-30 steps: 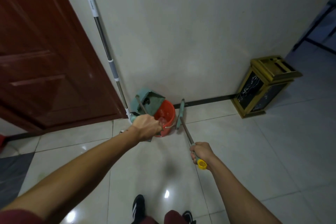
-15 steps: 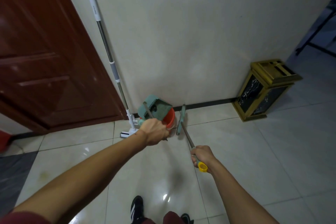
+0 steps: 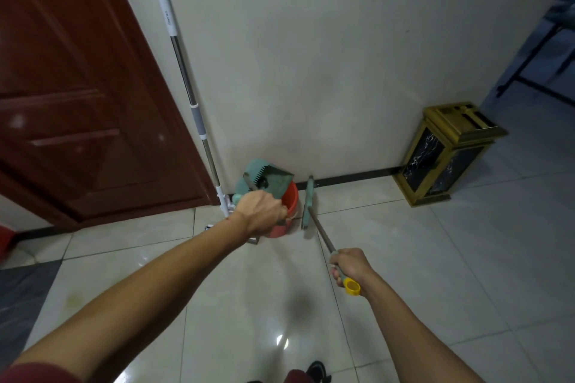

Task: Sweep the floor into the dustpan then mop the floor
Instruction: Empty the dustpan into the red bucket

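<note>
My left hand [image 3: 263, 210] grips the handle of a teal dustpan [image 3: 273, 179], which is tipped up over a red bucket [image 3: 287, 214] by the wall. My right hand [image 3: 350, 267] holds the yellow-capped end of a broom handle; the teal broom head [image 3: 309, 204] stands on the tiles just right of the bucket. A white and grey mop [image 3: 186, 87] leans on the wall beside the door, its foot behind my left hand.
A brown wooden door [image 3: 77, 102] fills the left. A gold and black bin [image 3: 448, 152] stands against the wall at the right. Dark chair legs [image 3: 535, 59] show at far right. A dark mat [image 3: 21, 298] lies at lower left. My shoes [image 3: 317, 371] are below.
The view has tilted up a little, so hands and bucket sit lower in frame. The dustpan stays raised over the bucket; both hands keep their grips.
</note>
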{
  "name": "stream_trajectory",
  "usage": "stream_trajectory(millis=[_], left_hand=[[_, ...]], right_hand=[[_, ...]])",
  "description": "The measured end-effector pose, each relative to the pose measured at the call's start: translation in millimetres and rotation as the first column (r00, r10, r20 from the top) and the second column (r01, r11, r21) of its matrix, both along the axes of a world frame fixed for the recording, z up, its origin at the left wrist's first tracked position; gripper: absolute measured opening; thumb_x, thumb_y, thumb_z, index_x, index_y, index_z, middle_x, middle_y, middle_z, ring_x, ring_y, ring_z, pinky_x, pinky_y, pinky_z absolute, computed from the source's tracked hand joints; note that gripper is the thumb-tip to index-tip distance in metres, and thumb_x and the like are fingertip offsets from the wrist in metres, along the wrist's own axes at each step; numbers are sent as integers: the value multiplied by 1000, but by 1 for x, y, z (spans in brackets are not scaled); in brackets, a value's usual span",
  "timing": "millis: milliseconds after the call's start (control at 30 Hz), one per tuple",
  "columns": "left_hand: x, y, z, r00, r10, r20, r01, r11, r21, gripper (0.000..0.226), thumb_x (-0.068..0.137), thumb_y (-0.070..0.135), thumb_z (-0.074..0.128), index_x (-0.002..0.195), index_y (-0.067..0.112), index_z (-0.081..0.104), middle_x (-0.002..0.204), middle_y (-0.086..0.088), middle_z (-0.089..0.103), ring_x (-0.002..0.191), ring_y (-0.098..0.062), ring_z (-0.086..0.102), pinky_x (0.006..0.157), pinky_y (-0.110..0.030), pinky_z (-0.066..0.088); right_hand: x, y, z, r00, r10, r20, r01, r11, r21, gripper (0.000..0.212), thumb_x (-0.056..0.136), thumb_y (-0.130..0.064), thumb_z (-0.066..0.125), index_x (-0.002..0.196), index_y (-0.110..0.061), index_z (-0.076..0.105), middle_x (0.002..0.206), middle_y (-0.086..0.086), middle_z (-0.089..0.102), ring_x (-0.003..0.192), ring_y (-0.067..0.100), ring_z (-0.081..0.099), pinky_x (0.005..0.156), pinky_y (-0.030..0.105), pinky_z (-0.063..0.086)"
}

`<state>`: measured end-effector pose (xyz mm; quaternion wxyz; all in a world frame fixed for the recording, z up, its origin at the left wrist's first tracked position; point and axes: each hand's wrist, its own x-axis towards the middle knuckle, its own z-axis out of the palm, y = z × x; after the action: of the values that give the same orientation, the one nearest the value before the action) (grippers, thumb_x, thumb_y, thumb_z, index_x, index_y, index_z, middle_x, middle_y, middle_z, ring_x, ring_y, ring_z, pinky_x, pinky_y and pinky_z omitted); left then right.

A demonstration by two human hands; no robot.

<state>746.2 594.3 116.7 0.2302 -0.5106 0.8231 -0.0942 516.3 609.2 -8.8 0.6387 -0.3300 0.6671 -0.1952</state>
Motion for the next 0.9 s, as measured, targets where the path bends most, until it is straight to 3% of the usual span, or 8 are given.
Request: stream_trajectory(millis=[100,300,567,733,900], left_hand=[[11,2,17,990,83,-115,-93,991,-91,20,101,29,52,100,18,68,87,-5,72,76,-28,69,56,-34,41],[52,15,43,862,237,-448,-361,907,-217,24,93,37,59,113,24,66,99,-11,73,86,-38,70,70,-42,58],[21,1,23,736,311,-602,-474,871,-129,25,89,30,58,111,24,69,98,-13,73,86,-39,69,66,-39,50],[-21,-42,-6,709,330,-624,-461,886,-55,29,84,32,57,108,24,70,95,-10,74,84,-36,69,63,-36,52],[-76,-100,-44,741,344,-576,-420,908,3,24,86,39,57,101,24,70,92,-9,74,84,-36,69,62,-37,48]], right_hand=[[5,12,13,998,-56,-4,56,998,-12,8,87,7,53,85,6,60,64,17,47,40,19,42,39,20,34],[5,32,34,992,-112,-55,107,990,-96,13,88,3,55,92,13,63,65,19,51,43,22,46,41,24,37],[-34,22,44,979,-193,-72,184,976,-114,11,88,1,57,88,9,64,63,19,53,44,22,46,42,23,38],[-78,-15,27,971,-205,-123,198,978,-69,10,87,0,58,81,7,63,60,19,55,42,22,46,42,23,39],[-131,-67,4,971,-191,-143,192,981,-10,11,87,1,55,77,5,59,59,20,53,40,21,43,41,22,37]])
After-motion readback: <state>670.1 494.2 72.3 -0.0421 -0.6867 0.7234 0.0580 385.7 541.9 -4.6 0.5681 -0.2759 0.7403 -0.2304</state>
